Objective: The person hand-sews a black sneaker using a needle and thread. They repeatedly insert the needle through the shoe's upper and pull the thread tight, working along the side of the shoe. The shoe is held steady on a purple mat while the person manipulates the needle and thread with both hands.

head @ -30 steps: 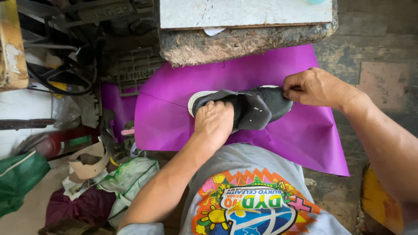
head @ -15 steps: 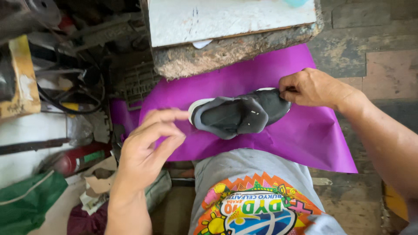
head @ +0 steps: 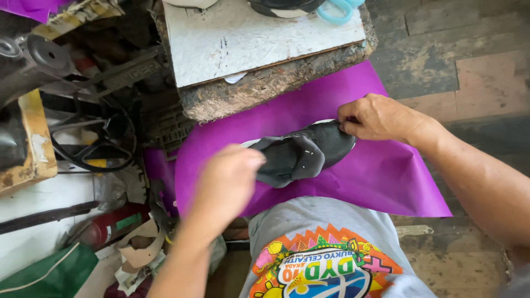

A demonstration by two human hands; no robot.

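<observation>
Worn floorboards and a crowded workshop corner fill my view, with a rough slab block (head: 265,91) ahead carrying a scratched white board (head: 248,36). Spread over my lap and reaching under that block is a purple sheet (head: 386,182), which looks laid there to keep the work off my clothes and give it a plain backing. On the sheet lies a dark shoe upper (head: 303,153) with a pale sole edge showing, resting crosswise just past my knees, where both hands can meet on it.

I have my right hand (head: 381,117) at the far end of the upper, fingertips pinching its edge, which pins it against the sheet. My left hand (head: 226,179) is blurred, fingers loosely curled, touching or just short of the folded grey lining at the near end; I cannot tell whether it grips anything. Light blue scissor handles (head: 337,10) sit on the board's far edge, well apart.
</observation>
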